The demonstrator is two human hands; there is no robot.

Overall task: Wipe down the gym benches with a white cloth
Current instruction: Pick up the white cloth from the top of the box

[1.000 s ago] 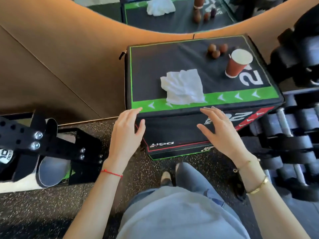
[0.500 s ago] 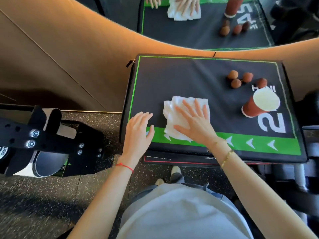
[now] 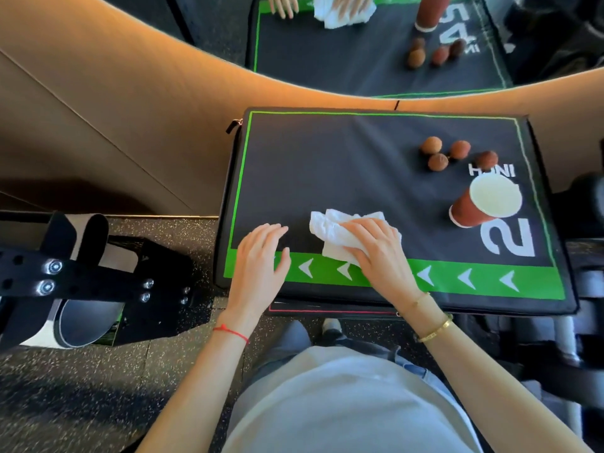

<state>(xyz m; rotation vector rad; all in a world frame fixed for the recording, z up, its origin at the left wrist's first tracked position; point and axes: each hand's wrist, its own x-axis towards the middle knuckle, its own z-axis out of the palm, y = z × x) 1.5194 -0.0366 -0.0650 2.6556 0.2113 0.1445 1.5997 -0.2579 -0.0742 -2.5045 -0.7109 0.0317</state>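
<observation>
The bench is a black padded box with a green border and a green arrow strip along its near edge. A crumpled white cloth lies on the near middle of its top. My right hand lies over the cloth, with bent fingers bunching and gripping it against the surface. Just left of the cloth, my left hand rests flat on the box's near left corner, fingers relaxed and holding nothing.
A red paper cup stands on the box's right side, with several small brown round fruits behind it. A black strapped machine part sits on the floor to the left. Dark weights crowd the right. A mirror lies behind.
Both hands rose from the box's front face onto its top. My right hand landed flat on the cloth, then bunched it up. My view moved closer over the box.
</observation>
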